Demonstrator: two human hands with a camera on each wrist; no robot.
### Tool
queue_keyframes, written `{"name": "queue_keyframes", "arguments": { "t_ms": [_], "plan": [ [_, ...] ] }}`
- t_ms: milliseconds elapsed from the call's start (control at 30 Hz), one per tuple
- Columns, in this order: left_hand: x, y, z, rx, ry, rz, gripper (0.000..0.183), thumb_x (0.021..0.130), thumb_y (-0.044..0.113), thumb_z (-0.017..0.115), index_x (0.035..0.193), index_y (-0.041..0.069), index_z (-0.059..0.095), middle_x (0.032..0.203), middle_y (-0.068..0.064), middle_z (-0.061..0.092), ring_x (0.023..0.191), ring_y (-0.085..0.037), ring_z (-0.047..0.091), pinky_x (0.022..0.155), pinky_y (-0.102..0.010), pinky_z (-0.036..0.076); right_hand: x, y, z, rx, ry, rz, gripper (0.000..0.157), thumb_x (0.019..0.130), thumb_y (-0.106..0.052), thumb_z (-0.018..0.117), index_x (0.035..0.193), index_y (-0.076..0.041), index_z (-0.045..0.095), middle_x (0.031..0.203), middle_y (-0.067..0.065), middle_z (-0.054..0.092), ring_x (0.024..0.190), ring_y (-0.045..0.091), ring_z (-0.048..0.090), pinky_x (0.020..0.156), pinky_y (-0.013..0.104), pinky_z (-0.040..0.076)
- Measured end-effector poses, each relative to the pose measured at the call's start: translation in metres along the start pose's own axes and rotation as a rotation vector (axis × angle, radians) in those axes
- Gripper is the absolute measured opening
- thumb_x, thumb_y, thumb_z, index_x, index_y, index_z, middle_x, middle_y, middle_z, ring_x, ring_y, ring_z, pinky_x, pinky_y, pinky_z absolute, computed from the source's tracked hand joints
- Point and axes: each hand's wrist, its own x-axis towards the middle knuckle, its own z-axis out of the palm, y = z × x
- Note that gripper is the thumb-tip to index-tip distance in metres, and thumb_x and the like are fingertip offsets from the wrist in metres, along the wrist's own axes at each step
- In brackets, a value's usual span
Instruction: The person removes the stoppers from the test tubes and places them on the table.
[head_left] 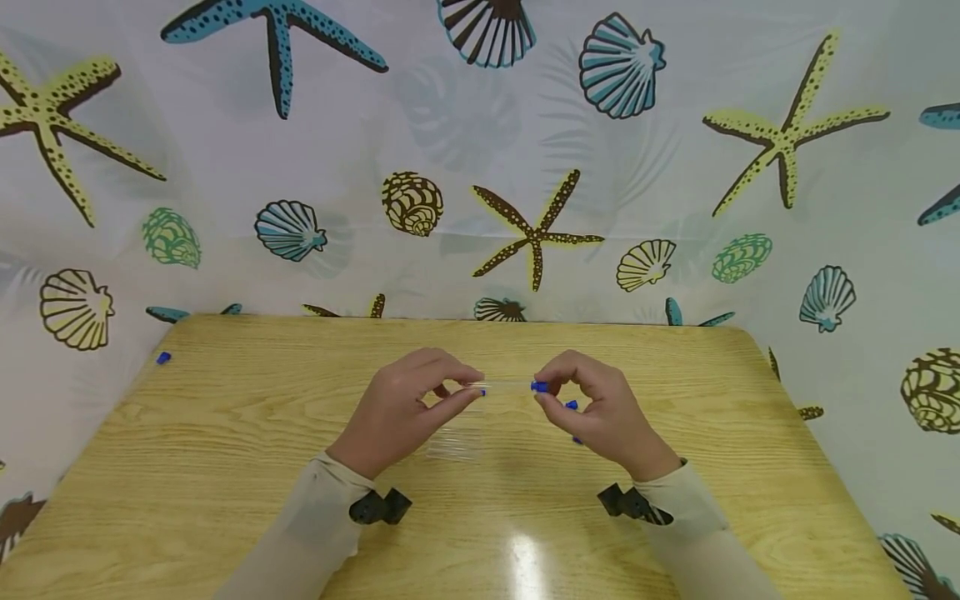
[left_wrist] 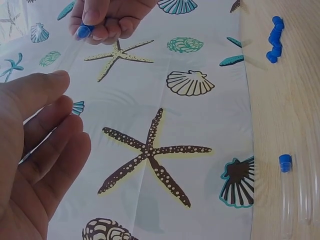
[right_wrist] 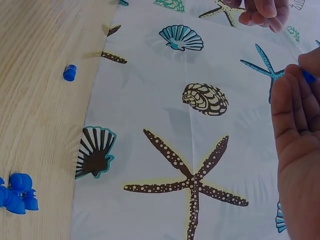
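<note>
Over the table, my left hand (head_left: 408, 404) holds a thin clear test tube (head_left: 508, 384) between thumb and fingertips. At the tube's right end, my right hand (head_left: 596, 410) pinches a blue cap (head_left: 538, 387) with thumb and index finger. The tube lies about level between the hands. In the left wrist view the cap (left_wrist: 84, 31) shows under the right thumb. Several clear tubes (head_left: 455, 446) lie on the table below the left hand, and one of them bears a blue cap (left_wrist: 285, 163). Beyond the right thumb are loose blue caps (head_left: 572, 405), partly hidden by that hand.
A single blue cap (head_left: 163, 357) lies at the far left corner of the wooden table (head_left: 247, 467). A sheet (head_left: 360, 275) printed with shells and starfish hangs behind and at the sides. Dark wrist cameras (head_left: 381, 506) sit on both sleeves.
</note>
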Motion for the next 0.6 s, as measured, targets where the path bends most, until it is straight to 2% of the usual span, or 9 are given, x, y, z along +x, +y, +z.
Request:
{"name": "queue_keyframes", "arguments": {
  "t_ms": [333,600],
  "plan": [
    [-0.0017,0.0015,0.0016,0.019,0.006,0.022,0.018,0.092,0.019,0.081,0.110,0.017,0.079,0.101,0.006,0.073,0.082,-0.004,0.065,0.067,-0.024,0.059,-0.0021,0.0012,0.0012,0.012,0.042,0.012,0.019,0.092,0.006,0.072,0.104,-0.008,0.070,0.092,0.010,0.071,0.079,0.012,0.064,0.072,0.025,0.056],
    [-0.0036,0.0038,0.0022,0.061,0.024,0.026,0.019,0.092,0.022,0.081,0.110,0.016,0.079,0.098,0.005,0.073,0.077,-0.005,0.064,0.065,-0.022,0.057,-0.0042,0.0007,0.0033,-0.006,0.035,-0.039,0.031,0.086,0.016,0.073,0.102,-0.009,0.069,0.093,0.003,0.069,0.078,0.012,0.061,0.069,0.023,0.054]
  ]
}}
